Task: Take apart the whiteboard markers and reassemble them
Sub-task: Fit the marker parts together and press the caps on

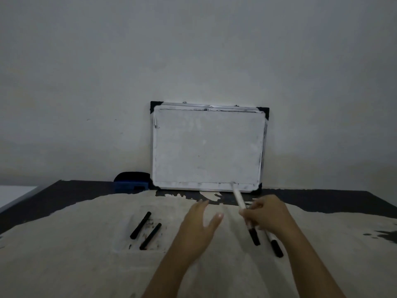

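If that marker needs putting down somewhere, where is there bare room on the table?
Bare cloth lies left of the two black pieces, and more at far right, beyond the second marker. A narrower strip runs between the whiteboard and the hands. It is crowded under the right hand, which holds a marker, with the left hand close by.

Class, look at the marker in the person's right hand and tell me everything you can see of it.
The held marker has a long white barrel that looks like plastic, with a black cap or end at its lower tip. It is tilted, its white end pointing up and away toward the whiteboard. The right hand grips it around the middle, above the table. The image is blurred, so no print shows.
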`<state>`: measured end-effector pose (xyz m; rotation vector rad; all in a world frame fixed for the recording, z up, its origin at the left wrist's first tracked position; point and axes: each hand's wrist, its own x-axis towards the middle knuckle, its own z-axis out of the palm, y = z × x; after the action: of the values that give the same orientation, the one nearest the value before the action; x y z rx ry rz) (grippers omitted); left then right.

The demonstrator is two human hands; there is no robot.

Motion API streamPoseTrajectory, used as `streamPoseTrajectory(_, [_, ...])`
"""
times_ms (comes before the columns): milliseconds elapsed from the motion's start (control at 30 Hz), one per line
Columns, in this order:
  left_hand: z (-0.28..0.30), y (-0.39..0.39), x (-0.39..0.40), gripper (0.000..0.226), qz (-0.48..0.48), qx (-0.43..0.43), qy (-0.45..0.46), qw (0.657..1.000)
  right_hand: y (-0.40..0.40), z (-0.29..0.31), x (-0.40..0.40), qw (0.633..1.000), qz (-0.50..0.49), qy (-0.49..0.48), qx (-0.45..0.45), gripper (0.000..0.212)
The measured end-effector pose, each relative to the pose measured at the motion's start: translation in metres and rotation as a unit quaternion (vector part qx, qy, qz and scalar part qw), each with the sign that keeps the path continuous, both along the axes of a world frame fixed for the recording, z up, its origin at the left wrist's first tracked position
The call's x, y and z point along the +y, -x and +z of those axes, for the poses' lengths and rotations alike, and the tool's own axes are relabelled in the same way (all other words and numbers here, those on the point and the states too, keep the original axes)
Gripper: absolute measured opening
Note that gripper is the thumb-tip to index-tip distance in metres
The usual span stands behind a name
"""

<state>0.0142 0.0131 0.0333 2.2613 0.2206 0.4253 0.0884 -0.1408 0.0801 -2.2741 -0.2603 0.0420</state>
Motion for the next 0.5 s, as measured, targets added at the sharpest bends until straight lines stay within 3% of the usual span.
streamPoseTrajectory(100, [-0.024, -0.003, -0.008, 0.070, 0.024, 0.064, -0.114, 0.991, -0.009, -0.021, -0.003, 0.981, -0.098, 0.162, -0.034, 0.016])
streamPoseTrajectory(200, [-0.039, -0.005, -0.007, 0.105, 0.026, 0.087, -0.167, 0.982, -0.009, -0.035, 0.001, 0.971, -0.119, 0.200, -0.046, 0.032])
streamPoseTrajectory(267, [-0.045, -0.007, 0.000, 0.122, 0.030, 0.104, -0.203, 0.973, -0.010, -0.040, 0.004, 0.968, -0.129, 0.208, -0.050, 0.031])
streamPoseTrajectory(367, [-0.050, -0.007, 0.004, 0.077, 0.027, 0.132, -0.213, 0.968, -0.008, -0.043, 0.006, 0.966, -0.132, 0.214, -0.057, 0.008])
streamPoseTrajectory(500, [-0.050, -0.006, 0.004, 0.065, 0.014, 0.133, -0.223, 0.965, -0.008, -0.048, 0.006, 0.955, -0.160, 0.234, -0.082, 0.030])
